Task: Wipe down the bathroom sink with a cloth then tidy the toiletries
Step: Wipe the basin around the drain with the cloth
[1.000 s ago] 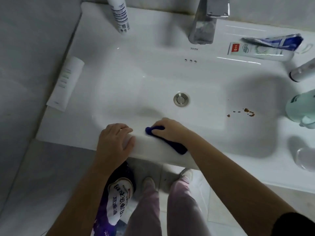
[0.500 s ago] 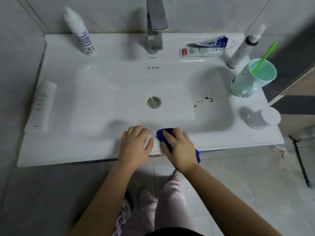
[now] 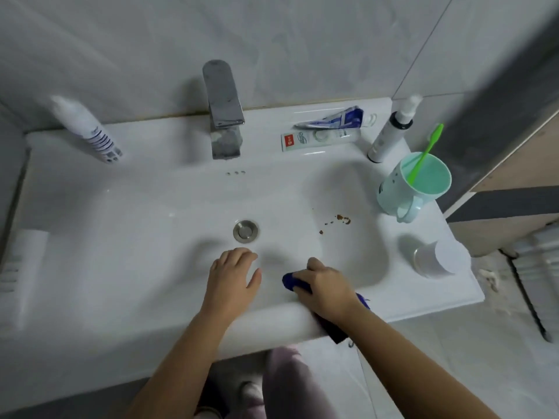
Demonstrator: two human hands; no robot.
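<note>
The white sink point(image 3: 127, 225) fills the view, with a metal drain point(image 3: 245, 230) at its middle and brown specks point(image 3: 340, 219) on the right slope of the basin. My right hand point(image 3: 325, 284) presses a dark blue cloth point(image 3: 292, 281) against the front inner wall of the basin; the cloth's tail hangs over the front rim. My left hand point(image 3: 234, 278) rests flat on the basin's front slope just left of the cloth, fingers apart, holding nothing.
A chrome tap point(image 3: 223, 113) stands at the back. Two toothpaste tubes point(image 3: 320, 137), a pump bottle point(image 3: 390, 131), a green cup point(image 3: 414, 182) with a toothbrush point(image 3: 425, 155) and a white cup point(image 3: 435, 258) crowd the right ledge. A spray bottle point(image 3: 86, 130) and a white tube point(image 3: 22, 267) sit left.
The view has pulled back and up, showing the whole sink. Both hands have moved from the front rim forward into the basin, the right one carrying the cloth rightward.
</note>
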